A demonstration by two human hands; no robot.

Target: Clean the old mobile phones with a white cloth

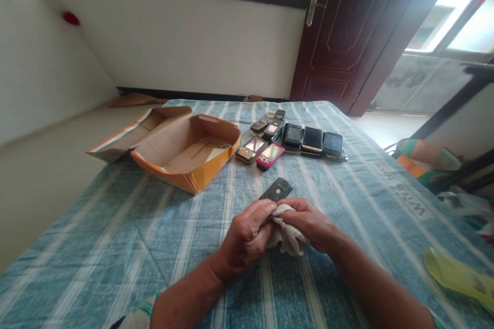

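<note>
My left hand [247,236] is closed around the lower end of a black mobile phone [276,189], whose top sticks out beyond my fingers. Against it, my right hand [309,222] presses a crumpled white cloth [287,236], with its fingers closed on the cloth. Both hands rest low over the blue striped tablecloth [116,247]. Farther back lies a row of several phones: a gold one [251,149], a pink one [269,155], and dark touchscreen ones [312,140].
An open orange cardboard box [181,146] sits at the left back of the table, its lid folded out. A yellow-green object [459,277] lies at the right edge. A dark wooden door [347,31] stands behind, and folded cloth [424,157] is at the right.
</note>
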